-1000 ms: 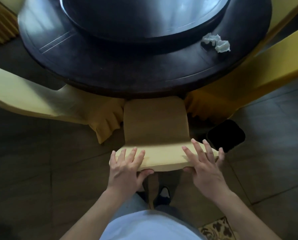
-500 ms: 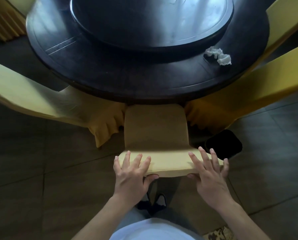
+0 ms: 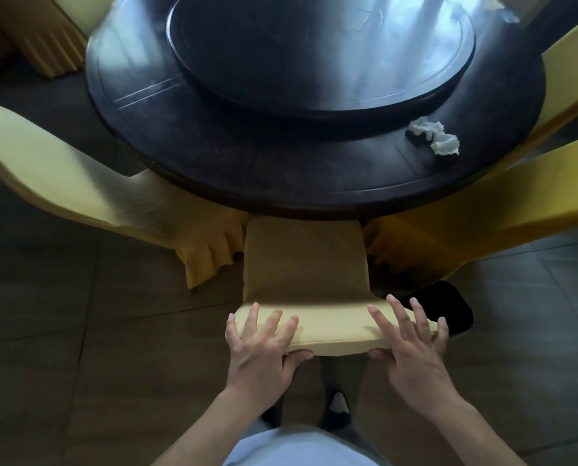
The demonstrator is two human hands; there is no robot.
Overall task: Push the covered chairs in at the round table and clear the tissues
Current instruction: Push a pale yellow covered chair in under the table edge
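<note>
A chair in a tan-yellow cover (image 3: 306,264) stands before me, its seat front tucked under the rim of the dark round table (image 3: 247,163). My left hand (image 3: 260,351) and right hand (image 3: 412,348) both hold the top of its backrest, fingers spread over the top and thumbs behind. Crumpled white tissues (image 3: 439,136) lie on the table's right side, beyond my right hand. Another white tissue (image 3: 503,11) shows at the far right edge of the table.
A raised round turntable (image 3: 314,45) fills the table's middle. Covered chairs flank mine on the left (image 3: 62,176) and right (image 3: 482,210), with more at the back left (image 3: 52,45) and far right (image 3: 576,62). A black object (image 3: 449,307) lies on the tiled floor by my right hand.
The chair has slid a little further under the table, with both hands staying on its backrest. My view has moved forward, so more of the table's far side shows.
</note>
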